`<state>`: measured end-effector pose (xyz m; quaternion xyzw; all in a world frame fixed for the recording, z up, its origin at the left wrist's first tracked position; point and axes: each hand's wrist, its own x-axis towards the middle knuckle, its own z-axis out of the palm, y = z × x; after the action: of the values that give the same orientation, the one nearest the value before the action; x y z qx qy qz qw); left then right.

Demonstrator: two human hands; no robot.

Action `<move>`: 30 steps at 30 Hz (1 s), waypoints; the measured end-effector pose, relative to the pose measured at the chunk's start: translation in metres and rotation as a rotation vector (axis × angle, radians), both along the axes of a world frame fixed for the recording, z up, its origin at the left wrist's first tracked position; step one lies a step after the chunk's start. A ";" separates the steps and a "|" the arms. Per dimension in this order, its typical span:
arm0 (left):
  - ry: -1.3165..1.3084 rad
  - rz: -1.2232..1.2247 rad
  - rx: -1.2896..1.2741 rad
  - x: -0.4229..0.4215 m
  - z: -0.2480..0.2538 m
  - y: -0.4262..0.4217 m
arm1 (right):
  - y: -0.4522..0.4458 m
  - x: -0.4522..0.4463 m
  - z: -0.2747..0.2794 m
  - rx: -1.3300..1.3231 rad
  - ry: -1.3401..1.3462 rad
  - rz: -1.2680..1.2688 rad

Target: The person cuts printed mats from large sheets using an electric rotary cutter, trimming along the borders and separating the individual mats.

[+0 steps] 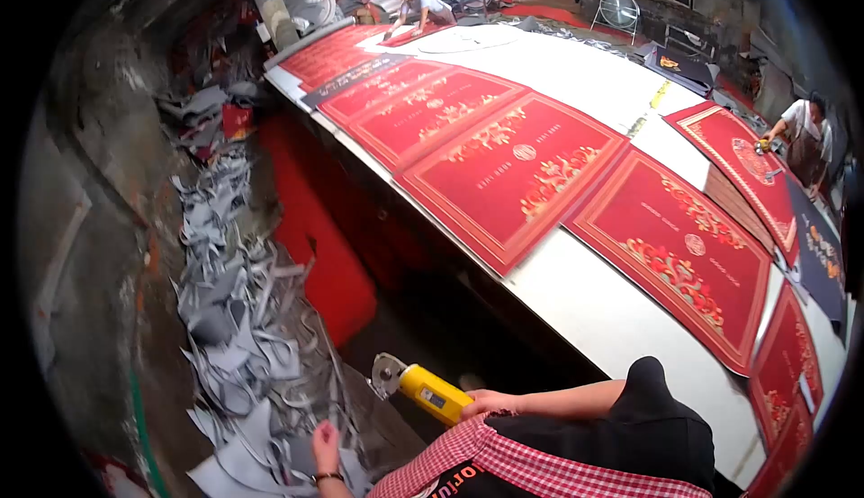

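My right hand is closed around the rear end of a yellow electric rotary cutter. The cutter's round metal blade head points left, held in the air over the dark floor beside the table. My left hand, with a dark band at the wrist, hangs lower left above a heap of grey offcuts. Its fingers are loosely bent, and I see nothing in them. To the right of the cutter, red mats with gold floral patterns, such as this one, lie on the long white table.
A person leans over the far end of the table. Another person works at the right with a yellow tool on a red mat. Strips and scraps cover the floor along the left wall. A large fan stands behind.
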<state>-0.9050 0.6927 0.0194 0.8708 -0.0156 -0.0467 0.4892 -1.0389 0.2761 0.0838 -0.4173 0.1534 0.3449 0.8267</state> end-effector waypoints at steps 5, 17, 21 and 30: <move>0.377 0.216 0.033 0.048 -0.065 0.080 | 0.005 0.156 0.021 -0.075 -0.165 0.006; 0.750 0.242 0.193 0.273 -0.114 0.091 | 0.007 0.453 0.003 -0.022 0.006 -0.078; 0.642 0.146 0.332 0.436 -0.106 0.120 | 0.028 0.556 0.003 -0.046 0.024 -0.260; 0.208 0.076 -0.174 0.883 0.022 0.012 | 0.007 0.756 -0.008 -0.166 -0.048 -0.365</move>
<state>-0.0224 0.7044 0.0416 0.8154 0.0640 -0.1165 0.5634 -0.2830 0.2829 0.0763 -0.4573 0.2345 0.1657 0.8417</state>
